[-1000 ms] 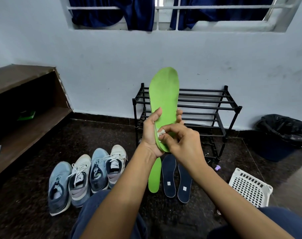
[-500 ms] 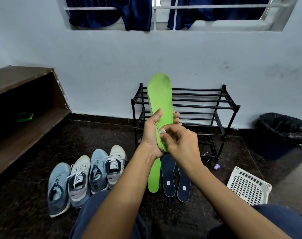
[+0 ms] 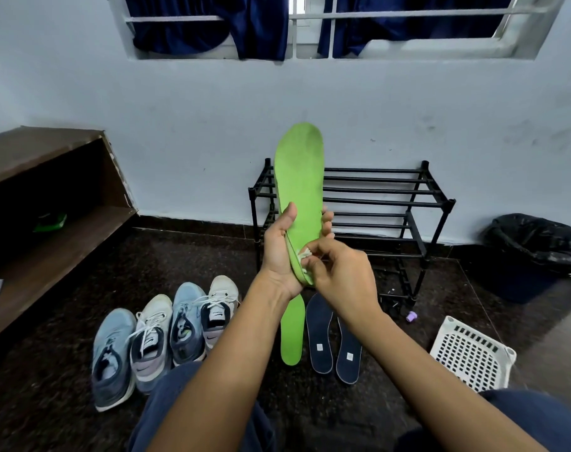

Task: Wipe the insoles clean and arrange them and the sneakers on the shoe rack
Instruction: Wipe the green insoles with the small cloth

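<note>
My left hand (image 3: 279,252) grips the heel end of a green insole (image 3: 300,177) and holds it upright in front of the black shoe rack (image 3: 388,203). My right hand (image 3: 339,275) pinches a small white wipe (image 3: 305,254) against the insole's heel. On the floor lie a second green insole (image 3: 291,334) and two dark blue insoles (image 3: 333,340). Several sneakers (image 3: 163,334), light blue and white, stand in a row at the left.
A white perforated basket (image 3: 473,353) sits on the floor at the right, with a black-bagged bin (image 3: 535,249) behind it. A small purple cap (image 3: 410,316) lies by the rack's foot. A brown wooden shelf (image 3: 49,243) runs along the left wall.
The green insole has turned slightly in my left hand and its face shows more fully. My right hand keeps the wipe at the heel end, shifted a little lower.
</note>
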Tool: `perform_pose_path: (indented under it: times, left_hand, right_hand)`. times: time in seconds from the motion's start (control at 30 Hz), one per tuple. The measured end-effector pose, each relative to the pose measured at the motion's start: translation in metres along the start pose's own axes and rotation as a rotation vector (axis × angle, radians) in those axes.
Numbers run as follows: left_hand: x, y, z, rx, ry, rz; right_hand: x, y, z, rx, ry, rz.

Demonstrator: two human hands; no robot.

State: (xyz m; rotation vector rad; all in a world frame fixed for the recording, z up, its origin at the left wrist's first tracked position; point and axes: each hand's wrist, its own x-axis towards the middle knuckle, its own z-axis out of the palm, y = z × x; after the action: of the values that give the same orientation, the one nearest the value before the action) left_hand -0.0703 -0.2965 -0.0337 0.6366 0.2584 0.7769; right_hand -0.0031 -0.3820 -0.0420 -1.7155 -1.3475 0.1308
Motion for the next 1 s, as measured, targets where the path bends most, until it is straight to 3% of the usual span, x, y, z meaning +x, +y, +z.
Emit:
perform_pose_path:
  times: [0.13, 0.27, 0.37, 0.53, 0.7, 0.83, 1.0]
  left_hand:
    - [0.001, -0.004, -0.001, -0.050, -0.051, -0.028]
    - [0.000, 0.007, -0.006, -0.073, -0.160, -0.046]
    - [0.002, 0.014, -0.010, -0.097, -0.153, -0.006]
    - [0.005, 0.006, -0.010, -0.098, -0.090, 0.031]
    - [0.005, -0.007, -0.002, -0.058, -0.036, -0.006]
    - [0.005, -0.006, -0.001, -0.059, -0.091, -0.044]
    - [0.006, 0.011, -0.006, -0.112, -0.170, -0.033]
  right_hand:
    - [-0.001, -0.003, -0.003, 0.041, 0.059, -0.019]
    - [-0.010, -0.009, -0.007, 0.167, -0.099, 0.049]
    - [-0.012, -0.013, -0.006, 0.180, -0.162, 0.056]
    - [-0.009, -0.006, -0.001, 0.079, -0.114, 0.080]
    - [-0.001, -0.002, -0.002, -0.100, 0.041, 0.024]
    - [-0.005, -0.003, 0.000, 0.079, 0.115, 0.017]
    - [-0.012, -0.008, 0.001, 0.314, -0.060, 0.160]
